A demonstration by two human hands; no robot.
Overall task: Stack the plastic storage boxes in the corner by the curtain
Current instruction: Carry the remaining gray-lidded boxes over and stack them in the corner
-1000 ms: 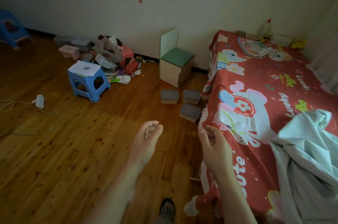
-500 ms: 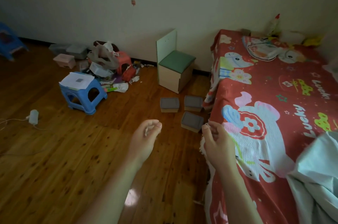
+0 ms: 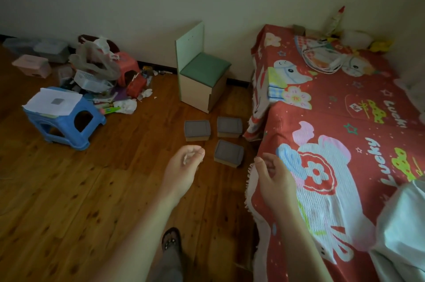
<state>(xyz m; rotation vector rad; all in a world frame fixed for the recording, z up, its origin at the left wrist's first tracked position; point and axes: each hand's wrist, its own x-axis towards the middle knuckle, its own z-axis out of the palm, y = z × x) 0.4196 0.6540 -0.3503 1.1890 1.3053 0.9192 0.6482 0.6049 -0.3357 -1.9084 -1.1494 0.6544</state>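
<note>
Empty grips (image 3: 184, 164); boxes (image 3: 228, 152) flat, lids up.

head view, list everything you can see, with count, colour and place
small lidded boxes: 3, grey lids on tan bases, on the floor beside the bed, not stacked
storage boxes: 2 greyish and 1 pink, by the far wall at left
stool: 1, blue, left floor, white paper on top
pink stool: 1, in the clutter pile by the wall
white basket: 1, in the same pile
small chair: 1, green seat, cream body, against the wall
bed cover: 1, red with cartoon print, right
pale blanket: 1, light green, lower right on the bed
left hand: loosely curled, holding nothing
right hand: loosely curled, at the bed edge
</note>
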